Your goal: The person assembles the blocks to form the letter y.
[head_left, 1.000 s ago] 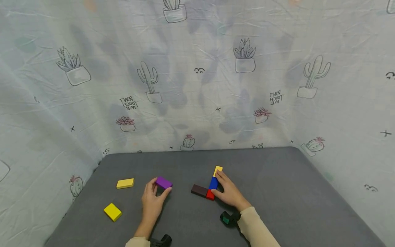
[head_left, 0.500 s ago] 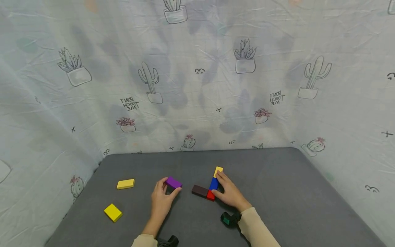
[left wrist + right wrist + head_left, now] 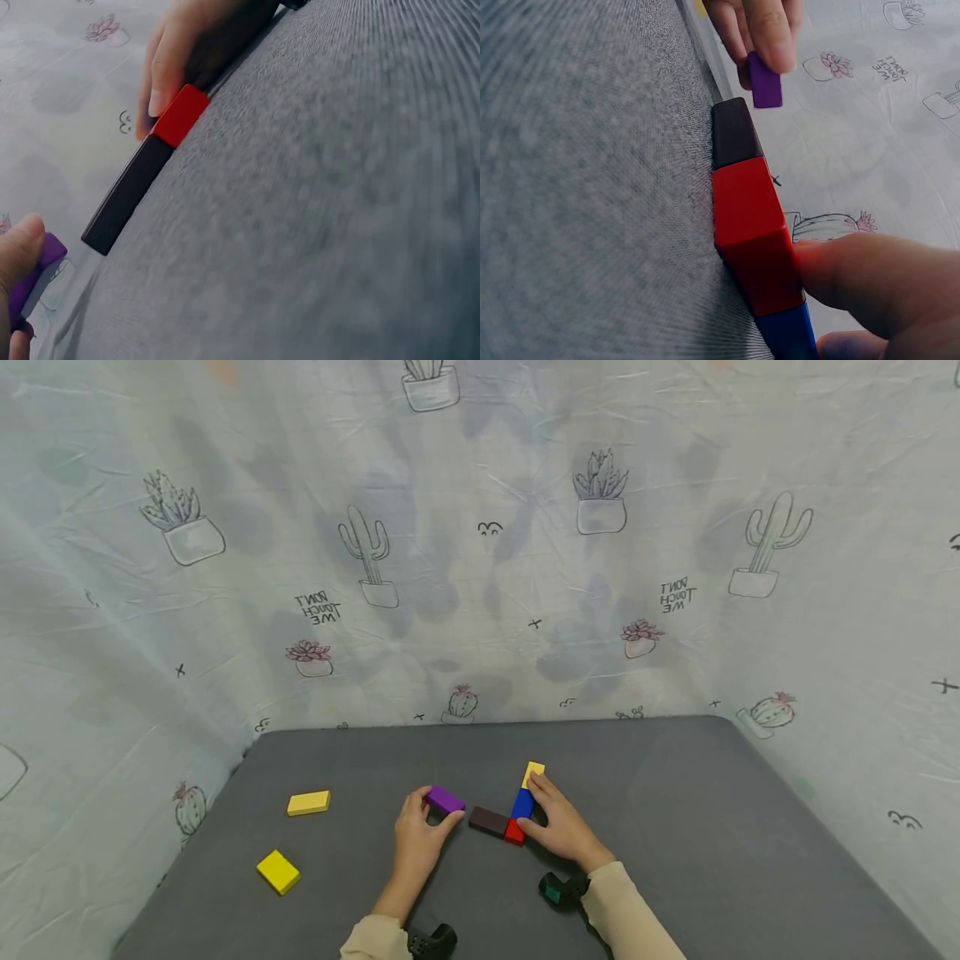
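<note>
The purple block (image 3: 447, 800) is just left of the dark block (image 3: 487, 822), not touching, pinched by the left hand (image 3: 422, 841); brought in too low, it could knock the dark block askew. The right hand (image 3: 562, 828), loosely spread, touches the red block (image 3: 514, 833) and far yellow block (image 3: 535, 767); no container shows

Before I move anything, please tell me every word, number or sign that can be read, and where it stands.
"DON'T TOUCH WE" (mirrored, last word uncertain): backdrop cloth, left half.
"DON'T TOUCH WE" (likewise): backdrop cloth, right half.
"x" crosses: backdrop cloth.
Green patch on black wrist device: too small to read.
</note>
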The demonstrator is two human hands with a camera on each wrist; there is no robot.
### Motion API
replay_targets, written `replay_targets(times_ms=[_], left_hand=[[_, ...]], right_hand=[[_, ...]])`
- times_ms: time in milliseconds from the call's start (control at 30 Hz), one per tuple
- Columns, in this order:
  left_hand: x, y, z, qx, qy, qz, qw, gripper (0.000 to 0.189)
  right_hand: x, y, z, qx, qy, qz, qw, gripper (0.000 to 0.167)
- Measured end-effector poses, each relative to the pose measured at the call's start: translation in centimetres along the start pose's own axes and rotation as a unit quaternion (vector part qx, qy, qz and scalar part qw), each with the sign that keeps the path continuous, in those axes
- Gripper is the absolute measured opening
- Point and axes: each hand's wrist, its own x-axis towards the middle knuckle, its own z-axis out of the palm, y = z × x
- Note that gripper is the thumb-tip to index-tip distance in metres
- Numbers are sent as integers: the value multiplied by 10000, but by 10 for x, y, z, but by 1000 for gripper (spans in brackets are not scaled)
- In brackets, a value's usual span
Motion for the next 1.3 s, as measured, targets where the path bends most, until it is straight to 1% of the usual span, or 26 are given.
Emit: replay_targets(times_ms=[100, 233, 467, 567, 800, 1133, 1300], left_hand=[[0, 1, 3, 165, -141, -61, 9997, 66], [0, 1, 7, 341, -238, -111, 9991, 67], [0, 3, 12, 464, -201, -19, 9987, 67], [0, 3, 14, 596, -210, -9, 9980, 67], [1, 3, 15, 740, -384, 27, 9965, 68], [0, 0, 14, 914, -493, 62, 9946, 70], [-2, 0, 12, 839, -527, 51, 9951, 70]], right_hand=[[0, 0, 0, 1, -42, 37, 10000, 72], [0, -1, -1, 34, -73, 59, 10000, 72], [1, -1, -1, 12, -38, 12, 10000, 71], [0, -1, 0, 20, -52, 4, 10000, 71], [2, 1, 0, -11, 3, 2, 10000, 71], [2, 0, -1, -38, 2, 21, 10000, 72], [1, -2, -1, -46, -1, 39, 10000, 71]])
